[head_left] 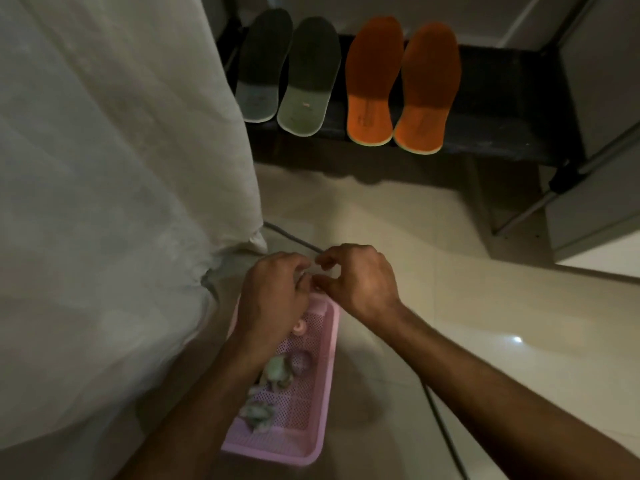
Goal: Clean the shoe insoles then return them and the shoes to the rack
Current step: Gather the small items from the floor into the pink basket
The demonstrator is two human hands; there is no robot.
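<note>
Two grey-green insoles (264, 67) (309, 77) and two orange insoles (374, 81) (429, 88) lie side by side on the dark rack shelf (498, 109) at the top. Over the far end of a pink perforated basket (325, 358) on the floor, my left hand (273, 299) and my right hand (360, 278) meet with fingertips pinched together. Something small and pale sits between the fingers; I cannot tell what it is. Crumpled used wipes (277, 370) lie in the basket. No shoes are in view.
A white cloth-covered bulk (114, 202) fills the left side. A dark cable (443, 431) runs across the glossy tiled floor (485, 323). The rack's metal legs (526, 209) and a grey panel (602, 168) stand at the right.
</note>
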